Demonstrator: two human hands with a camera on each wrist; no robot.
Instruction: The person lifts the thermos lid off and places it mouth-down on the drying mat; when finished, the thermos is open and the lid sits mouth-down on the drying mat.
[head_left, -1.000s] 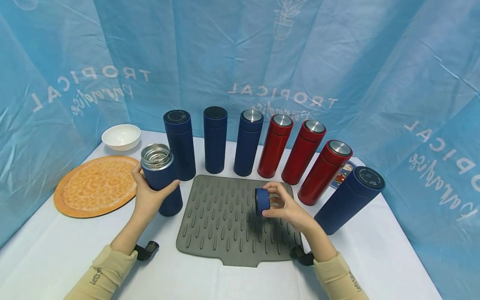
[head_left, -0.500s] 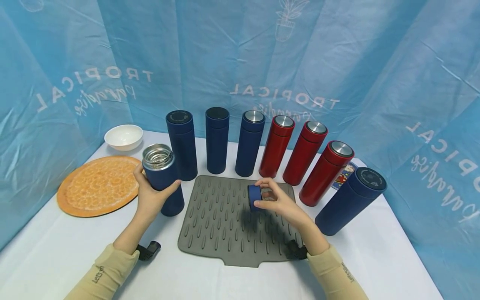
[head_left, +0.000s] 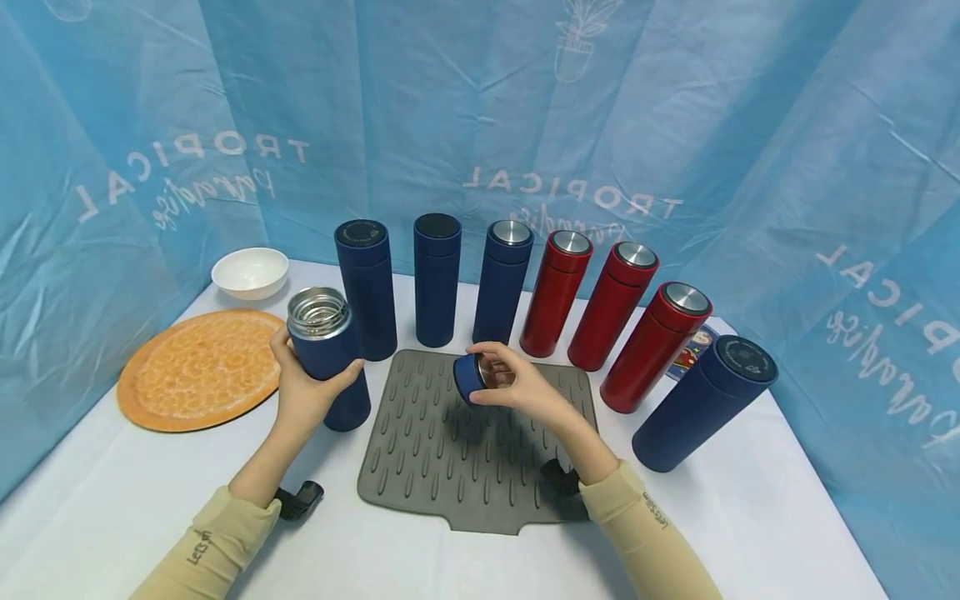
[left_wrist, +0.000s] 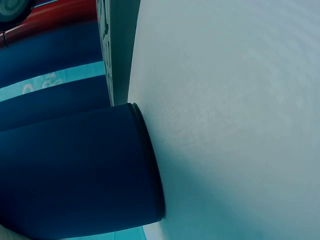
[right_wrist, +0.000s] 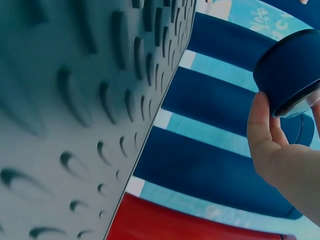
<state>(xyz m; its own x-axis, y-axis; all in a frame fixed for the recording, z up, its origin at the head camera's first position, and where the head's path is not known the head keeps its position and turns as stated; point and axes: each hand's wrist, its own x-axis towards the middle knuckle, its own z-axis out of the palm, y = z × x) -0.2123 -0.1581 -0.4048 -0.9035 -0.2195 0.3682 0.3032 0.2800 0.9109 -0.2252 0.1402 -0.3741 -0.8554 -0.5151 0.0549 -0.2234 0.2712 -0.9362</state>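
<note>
My left hand [head_left: 306, 392] grips an uncapped blue thermos [head_left: 347, 400] standing on the white table, its steel mouth with inner rings facing up. In the left wrist view the lower body of this thermos [left_wrist: 80, 170] meets the tablecloth. Over the grey mat, my right hand [head_left: 525, 390] pinches a blue bottle cap [head_left: 468, 379] by its edge, tilted on its side. The right wrist view shows the cap [right_wrist: 290, 67] between thumb and fingers, its metallic face turned toward the palm. The cap is held clear of the thermos, to its right.
A grey ridged mat [head_left: 420, 475] lies in the middle. Capped blue thermoses [head_left: 437, 292] and red thermoses [head_left: 557, 300] stand in an arc behind it, with a blue thermos [head_left: 701, 408] at right. A pizza-patterned round board [head_left: 198, 371] and white bowl [head_left: 251, 273] lie left.
My right hand has carried the cap leftward across the mat, toward the thermos, and the cap has tilted. My left hand keeps its grip on the thermos in place.
</note>
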